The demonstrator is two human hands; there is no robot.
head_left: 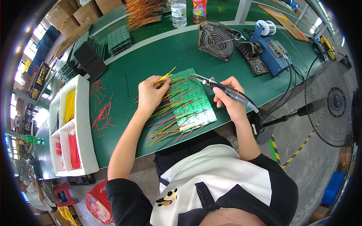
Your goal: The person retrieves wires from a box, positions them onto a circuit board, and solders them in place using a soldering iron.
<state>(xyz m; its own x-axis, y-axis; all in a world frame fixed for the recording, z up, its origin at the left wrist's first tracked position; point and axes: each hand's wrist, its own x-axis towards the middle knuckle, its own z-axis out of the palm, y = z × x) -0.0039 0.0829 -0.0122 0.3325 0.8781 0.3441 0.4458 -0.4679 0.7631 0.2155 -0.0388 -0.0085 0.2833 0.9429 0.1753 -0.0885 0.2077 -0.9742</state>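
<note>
A green circuit board panel (205,112) lies on the green-topped bench in front of me, with many red, yellow and black wires fanning out from it to the left. My left hand (152,92) pinches several yellow wires (168,75) at the panel's far left edge. In my right hand (231,98) is a soldering iron (230,93) with a dark handle and a cable. Its metal tip reaches the panel's far end, near the ends of the yellow wires; whether it touches a joint I cannot tell.
A white foam box (86,139) of yellow and red wires stands left, beside loose red wires (103,115). Behind are stacked boards (119,37), a dark phone-like case (90,60), bottles (178,14), a square fan (218,39) and a blue soldering unit (269,52). A large fan (332,98) stands right.
</note>
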